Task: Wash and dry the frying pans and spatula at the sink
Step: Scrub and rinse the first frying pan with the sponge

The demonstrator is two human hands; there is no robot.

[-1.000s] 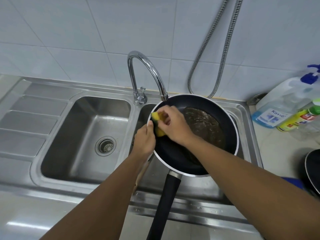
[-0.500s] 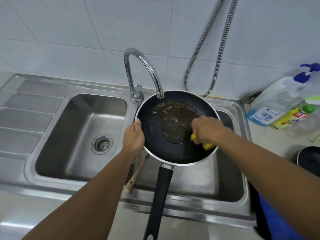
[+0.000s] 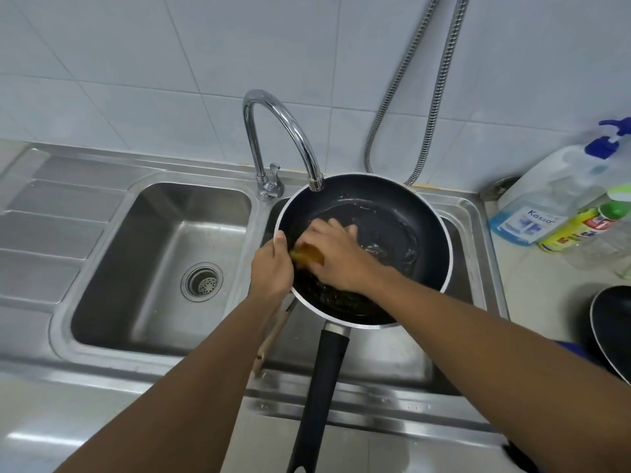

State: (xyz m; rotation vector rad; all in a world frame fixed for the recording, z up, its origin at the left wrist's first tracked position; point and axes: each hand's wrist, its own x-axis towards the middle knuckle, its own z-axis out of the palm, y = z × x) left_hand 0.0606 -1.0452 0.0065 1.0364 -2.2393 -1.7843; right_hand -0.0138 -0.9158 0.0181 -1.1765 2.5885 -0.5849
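At frame centre, the left hand (image 3: 272, 271) grips one round black non-stick frying pan (image 3: 392, 233) by its rim while the right hand (image 3: 336, 256), fingers curled, presses one yellow sponge (image 3: 307, 256) inside it over two steel sink basins (image 3: 164, 254).

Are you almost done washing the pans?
Not nearly. Nothing looks finished. The right hand is scrubbing the frying pan with a sponge while the left hand grips its rim. Left to do: rinsing, the second pan on the counter, the spatula, and drying.

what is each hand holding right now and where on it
Left hand grips the frying pan by its left rim, not the handle. Right hand presses a yellow sponge from above against the pan's inside.
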